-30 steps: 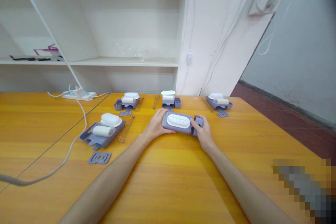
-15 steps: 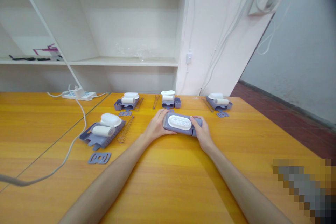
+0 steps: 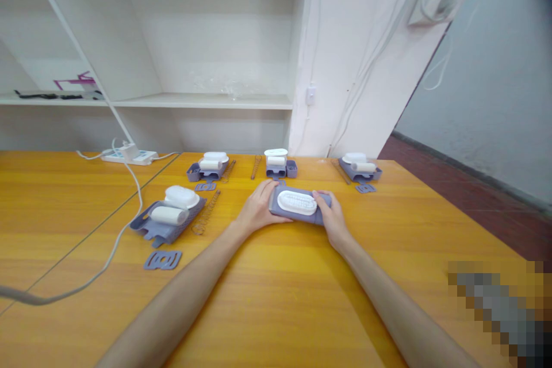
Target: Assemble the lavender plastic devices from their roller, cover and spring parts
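Observation:
Between my two hands is a long grey-purple plastic case [image 3: 280, 215] with a white oval piece [image 3: 297, 202] set in its upper face, its surface bumpy or bristled. My left hand [image 3: 257, 208] wraps the left end, fingers over the far edge and thumb along the near side. At the right end my right hand [image 3: 333, 219] grips, thumb on top beside the white oval. The fingers under the case are hidden. Nearest on the left lies an open grey-purple casing [image 3: 166, 236] bearing a white cylinder [image 3: 169, 215] and another white oval piece [image 3: 182, 196].
A coil spring [image 3: 207, 213] and a slotted grey plate [image 3: 163, 260] lie by the left casing. Similar part sets stand at the back left [image 3: 209, 167], back middle [image 3: 276, 165] and back right [image 3: 360, 168]. A white cable [image 3: 125, 230] crosses the table's left side from a power strip [image 3: 142, 157].
The dark gap near the case's right end has narrowed to a faint seam. The case has shifted very slightly, and both hands keep their hold.

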Action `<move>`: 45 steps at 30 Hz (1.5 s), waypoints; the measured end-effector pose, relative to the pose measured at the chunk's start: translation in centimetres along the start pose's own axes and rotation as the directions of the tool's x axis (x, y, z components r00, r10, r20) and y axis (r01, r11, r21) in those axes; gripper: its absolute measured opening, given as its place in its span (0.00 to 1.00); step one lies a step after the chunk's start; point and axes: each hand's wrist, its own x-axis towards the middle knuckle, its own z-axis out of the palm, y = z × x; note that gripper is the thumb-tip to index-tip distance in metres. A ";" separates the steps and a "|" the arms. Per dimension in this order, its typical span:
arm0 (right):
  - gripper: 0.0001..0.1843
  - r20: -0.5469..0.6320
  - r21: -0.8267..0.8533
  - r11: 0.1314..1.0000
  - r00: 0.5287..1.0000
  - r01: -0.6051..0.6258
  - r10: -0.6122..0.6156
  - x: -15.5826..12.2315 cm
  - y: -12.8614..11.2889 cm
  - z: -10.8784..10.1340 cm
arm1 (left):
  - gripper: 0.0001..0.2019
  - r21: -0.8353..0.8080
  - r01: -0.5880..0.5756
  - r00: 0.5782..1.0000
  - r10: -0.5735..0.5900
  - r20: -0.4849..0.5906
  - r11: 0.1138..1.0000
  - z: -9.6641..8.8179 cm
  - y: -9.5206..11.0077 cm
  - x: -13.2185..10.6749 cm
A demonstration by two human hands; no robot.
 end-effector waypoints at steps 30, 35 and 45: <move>0.20 0.033 -0.403 0.879 0.964 0.255 -0.264 -0.7 0.4 0.4 | 0.45 0.063 0.111 0.972 -0.121 0.201 0.992 -0.2 -0.3 0.1; 0.19 0.174 -0.665 0.620 0.893 0.417 -0.415 -1.6 -0.8 0.1 | 0.44 0.062 0.081 0.967 -0.094 0.235 0.995 -0.3 -0.1 0.1; 0.25 0.629 -0.681 0.165 0.685 0.714 -0.367 -2.6 -3.0 0.0 | 0.43 0.032 0.074 0.964 -0.079 0.252 0.997 -0.4 -0.1 0.2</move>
